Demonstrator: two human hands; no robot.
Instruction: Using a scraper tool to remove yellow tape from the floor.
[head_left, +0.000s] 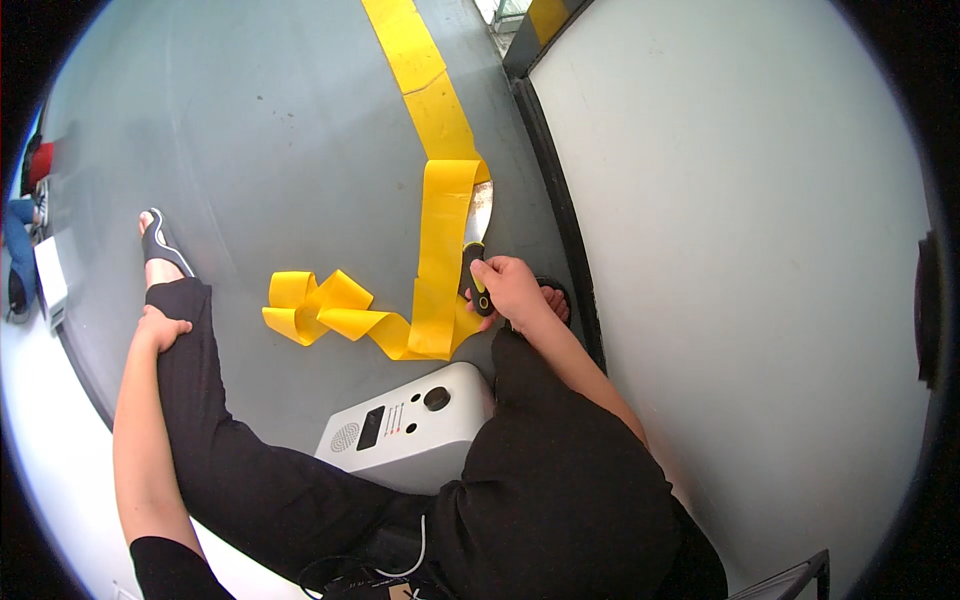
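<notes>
The right hand (512, 292) grasps the putty knife (477, 243), apparently so its blade meets the folded yellow tape (442, 250) on the floor (250, 170), right of centre; the left hand (160, 328), its grip released, rests on the left trouser leg (187, 350), likely for balance.

Nothing can be read; tiny markings (395, 419) on the grey box (425, 450), between its dark window (370, 428) and knob (437, 399), are too small.
</notes>
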